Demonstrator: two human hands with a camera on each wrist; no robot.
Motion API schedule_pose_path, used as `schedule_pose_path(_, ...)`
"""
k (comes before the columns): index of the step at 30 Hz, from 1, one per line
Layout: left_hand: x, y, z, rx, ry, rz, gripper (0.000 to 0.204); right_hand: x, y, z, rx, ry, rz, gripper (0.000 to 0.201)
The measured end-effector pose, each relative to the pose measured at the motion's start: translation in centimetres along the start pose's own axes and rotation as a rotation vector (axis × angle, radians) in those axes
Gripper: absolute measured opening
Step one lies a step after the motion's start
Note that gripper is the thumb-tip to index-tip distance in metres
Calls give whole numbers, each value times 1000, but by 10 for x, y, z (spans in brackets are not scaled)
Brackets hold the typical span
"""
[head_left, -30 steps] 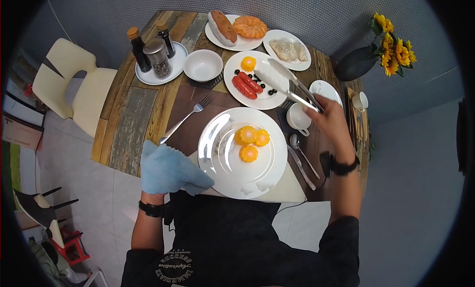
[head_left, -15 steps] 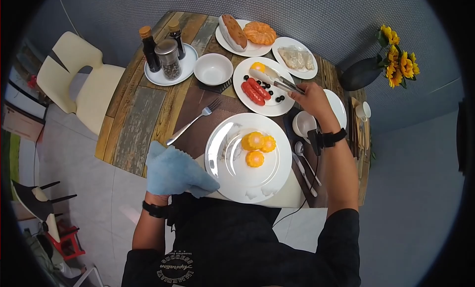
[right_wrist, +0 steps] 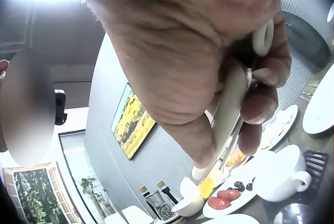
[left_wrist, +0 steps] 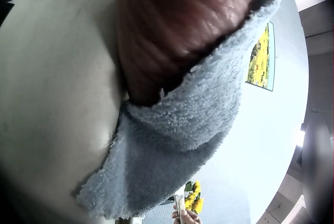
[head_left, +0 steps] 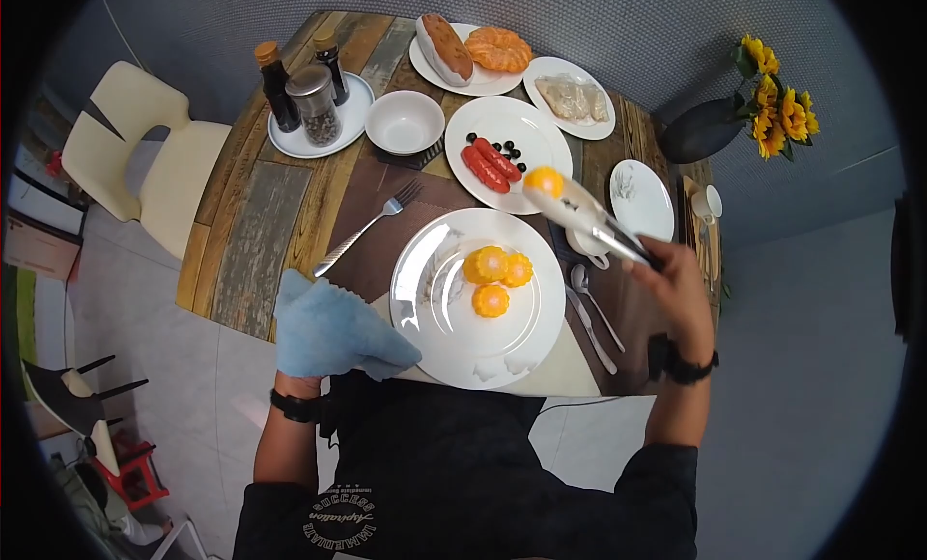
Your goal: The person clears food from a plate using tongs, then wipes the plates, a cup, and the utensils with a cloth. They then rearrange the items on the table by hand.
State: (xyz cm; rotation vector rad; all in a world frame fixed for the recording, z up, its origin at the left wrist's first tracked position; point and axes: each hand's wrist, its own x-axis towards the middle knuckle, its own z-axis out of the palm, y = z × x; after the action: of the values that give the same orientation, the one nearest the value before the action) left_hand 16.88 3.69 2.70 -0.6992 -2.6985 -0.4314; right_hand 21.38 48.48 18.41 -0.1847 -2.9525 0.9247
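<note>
A yellow round piece (head_left: 544, 182) sits in the tips of the metal tongs (head_left: 618, 236), raised over the rim of the sausage plate (head_left: 550, 140). The right hand (head_left: 679, 292) grips the tongs. Three yellow scalloped pieces (head_left: 491, 264) lie on the large plate (head_left: 413, 314) at the near edge of the table (head_left: 266, 261). Just beside that plate, a blue cloth (head_left: 330, 323) covers the left hand (left_wrist: 177, 31); its fingers are hidden, so I cannot tell whether they grasp. A fork (head_left: 372, 227) lies toward the table's left edge, while bread (head_left: 498, 50) stands on a plate along the far edge and a dark vase (head_left: 700, 130) at the far right corner.
</note>
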Motion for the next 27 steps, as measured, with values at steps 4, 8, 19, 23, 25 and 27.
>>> schedule_pose_path(4, -5, -2, 8, -73, 35, -53, 18, -47, -7, -5, 11, -68, 92, 40)
schedule_pose_path(8, -16, -10, 27, -291, -3, -135, 17, -63, -9, 3, -44, -131, 128, 44)
schedule_pose_path(19, -13, 4, 24, -965, 79, -505, 17, -62, -10, 1, -43, -148, 76, 49)
schedule_pose_path(23, -10, 2, 19, -647, 38, -393, 18, -54, -5, -10, 61, -53, 119, 47)
schedule_pose_path(25, -5, 2, 7, -367, -3, -249, 18, -39, 0, -9, -1, 16, 89, 46)
schedule_pose_path(27, -7, 0, 9, -86, -42, -104, 19, -18, -6, 2, 26, 28, 87, 45)
